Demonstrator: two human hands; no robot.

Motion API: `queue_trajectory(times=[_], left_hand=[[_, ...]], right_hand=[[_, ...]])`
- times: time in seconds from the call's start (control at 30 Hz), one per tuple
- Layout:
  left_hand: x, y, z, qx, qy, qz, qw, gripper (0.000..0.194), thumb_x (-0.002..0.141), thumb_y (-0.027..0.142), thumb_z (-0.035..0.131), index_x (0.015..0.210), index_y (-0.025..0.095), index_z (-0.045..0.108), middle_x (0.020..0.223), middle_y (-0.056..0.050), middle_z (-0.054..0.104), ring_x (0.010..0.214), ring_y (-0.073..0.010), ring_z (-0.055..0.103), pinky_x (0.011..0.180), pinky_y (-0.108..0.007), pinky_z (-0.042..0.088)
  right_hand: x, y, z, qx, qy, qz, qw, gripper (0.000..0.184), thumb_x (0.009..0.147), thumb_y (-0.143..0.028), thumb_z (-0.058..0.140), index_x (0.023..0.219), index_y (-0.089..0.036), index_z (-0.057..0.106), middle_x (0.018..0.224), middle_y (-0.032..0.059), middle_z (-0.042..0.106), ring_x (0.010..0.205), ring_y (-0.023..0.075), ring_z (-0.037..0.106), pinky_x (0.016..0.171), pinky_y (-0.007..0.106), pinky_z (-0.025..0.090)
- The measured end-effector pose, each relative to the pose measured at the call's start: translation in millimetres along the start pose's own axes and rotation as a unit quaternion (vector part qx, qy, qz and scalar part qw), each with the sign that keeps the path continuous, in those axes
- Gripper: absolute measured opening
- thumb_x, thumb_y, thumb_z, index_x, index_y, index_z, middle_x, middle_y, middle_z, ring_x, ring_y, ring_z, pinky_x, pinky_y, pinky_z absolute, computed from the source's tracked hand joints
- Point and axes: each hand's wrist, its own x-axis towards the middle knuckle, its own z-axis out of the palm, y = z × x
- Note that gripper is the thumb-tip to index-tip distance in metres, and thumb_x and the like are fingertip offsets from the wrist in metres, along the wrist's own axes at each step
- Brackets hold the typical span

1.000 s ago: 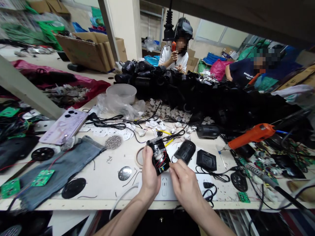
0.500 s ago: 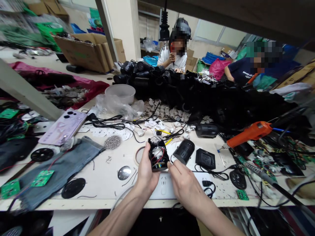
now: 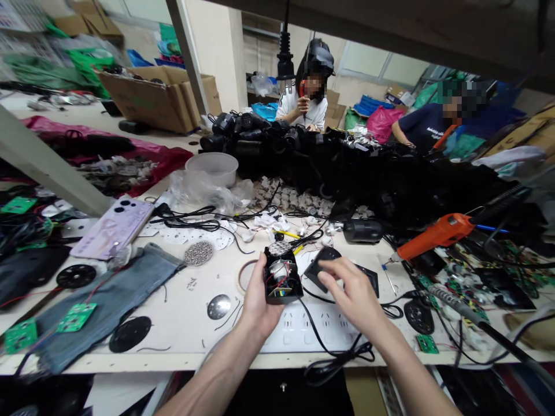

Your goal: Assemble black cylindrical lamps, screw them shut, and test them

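Observation:
My left hand [image 3: 259, 300] grips an opened black housing [image 3: 284, 292] upright above the table. Inside it show a silvery round part, red wires and a small board; a perforated round piece [image 3: 280, 248] sits at its top. A black cord [image 3: 314, 329] runs from the housing to a coiled bundle hanging over the table's front edge. My right hand [image 3: 353, 292] is over a black cylindrical cover [image 3: 318, 267], thumb and fingers apart; whether the fingertips touch it I cannot tell. Behind this hand a black square part [image 3: 372, 278] is partly hidden.
A white power strip [image 3: 299, 332] lies under my hands. To the right are an orange electric screwdriver [image 3: 436, 237] and a soldering iron [image 3: 459, 315]. A dish of screws [image 3: 198, 253] and a phone [image 3: 111, 228] are at left. Two people work beyond a black heap [image 3: 347, 162].
My right hand has left the housing's lower right side and moved up and right to the cylindrical cover. The coiled cord has shifted to the table's front edge.

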Motion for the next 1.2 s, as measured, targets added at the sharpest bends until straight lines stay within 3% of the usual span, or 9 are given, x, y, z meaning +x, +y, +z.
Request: queue_trajectory(times=[0.1,0.2,0.37,0.5,0.6,0.67,0.73,0.97,1.2], left_hand=[[-1,1,1.0,0.007,0.007,-0.011,1.000,0.034,0.092,0.042,0.052,0.096,0.011,0.066,0.072,-0.008,0.071,0.063,-0.0212,0.068,0.065,-0.036,0.059],[-3,2,2.5,0.015,0.009,-0.016,1.000,0.034,0.092,0.042,0.051,0.100,0.012,0.066,0.073,-0.008,0.071,0.066,-0.0222,0.070,0.066,-0.036,0.059],[-3,2,1.2,0.020,0.002,-0.021,1.000,0.037,0.091,0.044,0.051,0.104,0.012,0.066,0.071,-0.008,0.071,0.067,-0.0236,0.070,0.064,-0.037,0.059],[-3,2,-0.1,0.019,-0.001,-0.026,0.999,0.038,0.091,0.044,0.051,0.102,0.011,0.066,0.071,-0.010,0.071,0.068,-0.0249,0.070,0.064,-0.038,0.058],[-3,1,2.0,0.018,-0.010,-0.045,0.999,0.037,0.092,0.044,0.050,0.097,0.011,0.066,0.072,-0.009,0.070,0.068,-0.0244,0.069,0.066,-0.038,0.058],[-3,0,4.8,0.021,0.004,-0.059,0.998,0.035,0.092,0.044,0.050,0.095,0.012,0.065,0.072,-0.008,0.070,0.066,-0.0230,0.069,0.067,-0.037,0.057],[-4,-1,7.7,0.026,0.032,-0.072,0.997,0.035,0.091,0.045,0.051,0.093,0.013,0.065,0.071,-0.006,0.070,0.063,-0.0213,0.067,0.066,-0.036,0.057],[-7,-2,11.2,0.026,0.012,-0.097,0.995,0.042,0.091,0.051,0.048,0.086,0.013,0.064,0.067,-0.004,0.067,0.055,-0.0178,0.062,0.059,-0.031,0.053],[-1,-6,15.8,0.006,-0.027,-0.118,0.993,0.047,0.092,0.053,0.043,0.079,0.013,0.064,0.064,-0.005,0.066,0.052,-0.0184,0.060,0.054,-0.029,0.048]], right_hand=[[14,33,1,-0.099,-0.004,0.088,0.991,0.074,0.072,-0.046,0.076,0.136,-0.019,0.050,0.138,0.0183,0.045,0.132,0.0393,0.040,0.104,0.055,0.038],[23,53,10,-0.130,-0.062,0.115,0.983,0.097,0.061,-0.046,0.082,0.144,-0.019,0.041,0.145,0.0210,0.036,0.138,0.0433,0.031,0.107,0.056,0.034],[29,53,12,-0.125,-0.086,0.105,0.983,0.090,0.063,-0.042,0.080,0.142,-0.020,0.042,0.134,0.0172,0.046,0.125,0.0370,0.046,0.104,0.052,0.037],[27,35,-10,-0.071,-0.035,0.087,0.993,0.081,0.065,-0.041,0.079,0.138,-0.027,0.045,0.128,0.0108,0.047,0.120,0.0326,0.050,0.102,0.049,0.042],[24,12,-29,0.009,0.003,-0.009,1.000,0.083,0.066,-0.045,0.080,0.138,-0.032,0.042,0.137,0.0092,0.041,0.129,0.0318,0.043,0.107,0.049,0.039],[25,-3,-35,0.080,-0.039,-0.086,0.992,0.088,0.063,-0.047,0.083,0.139,-0.032,0.041,0.140,0.0088,0.039,0.133,0.0306,0.039,0.110,0.047,0.037],[27,-12,-34,0.132,-0.092,-0.121,0.980,0.091,0.059,-0.049,0.085,0.139,-0.031,0.043,0.141,0.0092,0.040,0.135,0.0305,0.038,0.111,0.046,0.036],[32,-4,-22,0.122,-0.110,-0.117,0.979,0.090,0.059,-0.051,0.085,0.138,-0.031,0.046,0.144,0.0100,0.037,0.138,0.0331,0.033,0.115,0.052,0.028],[38,6,-20,0.142,-0.126,-0.121,0.974,0.079,0.067,-0.047,0.081,0.136,-0.033,0.046,0.142,0.0092,0.038,0.138,0.0313,0.033,0.114,0.053,0.030]])
